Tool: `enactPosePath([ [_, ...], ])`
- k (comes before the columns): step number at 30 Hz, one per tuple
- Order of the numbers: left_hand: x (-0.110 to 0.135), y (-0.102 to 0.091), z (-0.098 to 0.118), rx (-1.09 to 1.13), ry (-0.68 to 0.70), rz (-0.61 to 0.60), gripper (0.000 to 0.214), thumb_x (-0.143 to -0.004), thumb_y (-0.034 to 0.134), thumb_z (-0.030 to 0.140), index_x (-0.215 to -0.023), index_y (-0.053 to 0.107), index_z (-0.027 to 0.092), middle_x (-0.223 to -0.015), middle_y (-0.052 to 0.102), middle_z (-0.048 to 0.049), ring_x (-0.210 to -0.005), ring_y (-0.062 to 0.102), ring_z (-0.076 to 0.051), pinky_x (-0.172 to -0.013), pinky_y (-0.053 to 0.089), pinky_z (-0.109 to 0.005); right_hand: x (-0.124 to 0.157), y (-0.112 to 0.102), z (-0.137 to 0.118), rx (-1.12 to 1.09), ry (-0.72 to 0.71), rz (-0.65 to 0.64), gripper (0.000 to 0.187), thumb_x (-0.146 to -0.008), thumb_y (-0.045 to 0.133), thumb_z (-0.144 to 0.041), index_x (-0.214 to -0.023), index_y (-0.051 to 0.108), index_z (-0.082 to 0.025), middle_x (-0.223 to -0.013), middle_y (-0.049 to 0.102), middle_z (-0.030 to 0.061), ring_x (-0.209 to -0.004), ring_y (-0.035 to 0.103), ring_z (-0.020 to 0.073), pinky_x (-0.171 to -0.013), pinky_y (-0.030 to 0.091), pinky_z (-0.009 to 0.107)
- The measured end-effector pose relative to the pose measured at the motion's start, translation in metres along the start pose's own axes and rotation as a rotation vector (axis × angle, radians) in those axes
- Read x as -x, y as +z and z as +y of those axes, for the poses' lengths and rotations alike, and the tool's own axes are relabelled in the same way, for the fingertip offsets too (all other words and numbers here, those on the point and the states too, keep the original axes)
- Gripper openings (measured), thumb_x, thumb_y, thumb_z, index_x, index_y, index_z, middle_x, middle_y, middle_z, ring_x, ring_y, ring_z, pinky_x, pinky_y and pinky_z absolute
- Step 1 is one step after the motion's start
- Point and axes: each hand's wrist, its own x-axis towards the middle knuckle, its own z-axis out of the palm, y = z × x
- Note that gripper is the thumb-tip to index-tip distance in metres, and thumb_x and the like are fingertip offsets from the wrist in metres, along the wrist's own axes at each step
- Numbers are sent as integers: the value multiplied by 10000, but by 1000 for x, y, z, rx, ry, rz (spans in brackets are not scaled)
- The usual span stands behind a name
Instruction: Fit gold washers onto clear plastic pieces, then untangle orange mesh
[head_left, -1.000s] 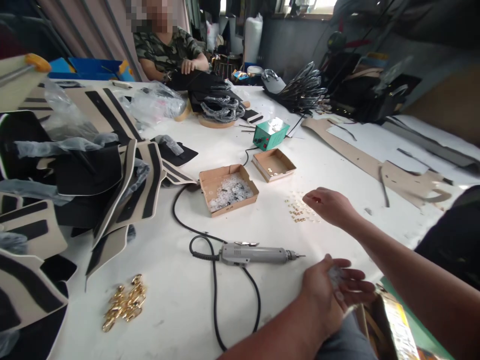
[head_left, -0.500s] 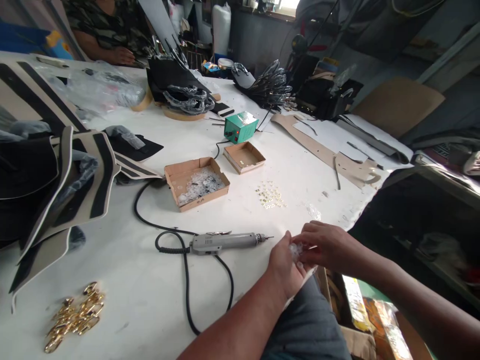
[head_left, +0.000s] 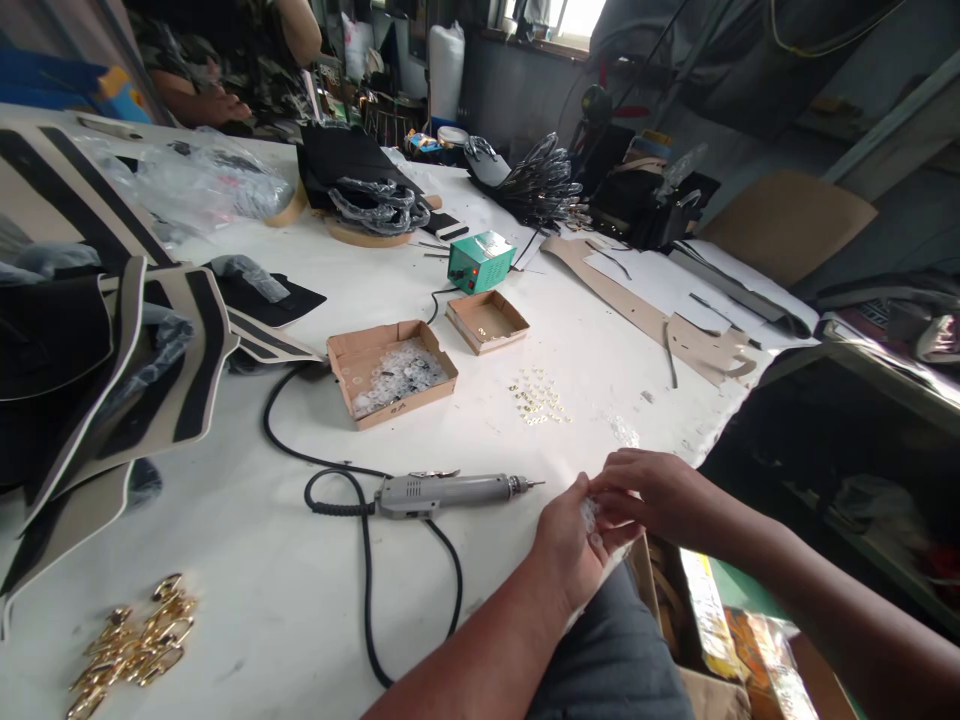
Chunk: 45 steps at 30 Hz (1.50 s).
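Observation:
My left hand (head_left: 571,545) is cupped at the table's near edge and holds several small clear plastic pieces (head_left: 591,518) in its palm. The fingers of my right hand (head_left: 643,492) pinch into that pile, touching the left palm. A grey electric screwdriver (head_left: 442,491) lies on the white table (head_left: 300,560) just left of my hands, tip pointing toward them. A little farther back lie small gold rings (head_left: 537,396) and a few clear pieces (head_left: 624,430).
A cardboard tray of clear pieces (head_left: 393,371), a smaller tray (head_left: 487,321) and a green power box (head_left: 480,262) sit mid-table. Gold clasps (head_left: 131,645) lie near left. Black-and-beige panels (head_left: 142,360) pile at left. Another person's hand (head_left: 217,104) works at the far end.
My right hand came back from the gold rings to my left palm and now pinches the clear pieces there. The view swung right and has settled.

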Motion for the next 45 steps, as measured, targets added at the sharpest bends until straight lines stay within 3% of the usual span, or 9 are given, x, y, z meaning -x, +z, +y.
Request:
enactPosePath([
  [4,-1,1,0,-5,17,-3,319,-979,499,334,-935,664,64,-871,699,-116,-713,647,-184,-791,522,-369,-4,-2,4,-85,75,31,146,-944,617,-309,-885,736,-248,-830,657,2,-741,609,149,-701,458,262],
  [12,3,9,-2,-137,143,50,295,-963,505,301,-951,663,51,-783,680,-102,-666,656,-183,-758,544,-359,-11,4,19,-201,155,59,174,-882,691,-353,-776,736,-223,-777,640,0,-703,594,150,-660,453,259],
  [18,4,8,-2,-168,149,43,294,-958,507,311,-964,637,48,-795,650,-96,-683,669,-196,-717,549,-348,-12,5,31,-229,104,60,217,-942,641,-410,-867,772,-254,-816,649,4,-725,607,152,-677,465,267],
  [24,1,6,-5,-164,156,56,301,-960,506,337,-966,624,60,-805,643,-96,-664,668,-192,-676,551,-329,-14,-5,21,-237,76,8,250,-1000,568,-392,-988,776,-255,-897,662,24,-819,647,172,-755,490,282],
  [31,-1,3,-8,-223,211,52,267,-926,568,337,-956,620,77,-794,643,-83,-656,667,-190,-656,560,-328,-15,-2,24,-208,75,-6,256,-997,554,-367,-942,770,-240,-878,656,24,-802,639,167,-748,479,285],
  [39,4,7,-6,-220,221,60,246,-934,556,327,-949,590,84,-783,641,-79,-656,667,-188,-636,558,-313,-16,8,38,-317,308,63,195,-854,702,-406,-818,741,-219,-752,696,1,-741,642,190,-676,483,281],
  [45,3,5,-7,-224,219,59,243,-937,568,334,-930,587,92,-782,640,-73,-654,669,-183,-639,564,-312,-14,2,40,-234,311,16,243,-864,678,-444,-786,701,-214,-691,637,-17,-663,571,160,-596,413,261],
])
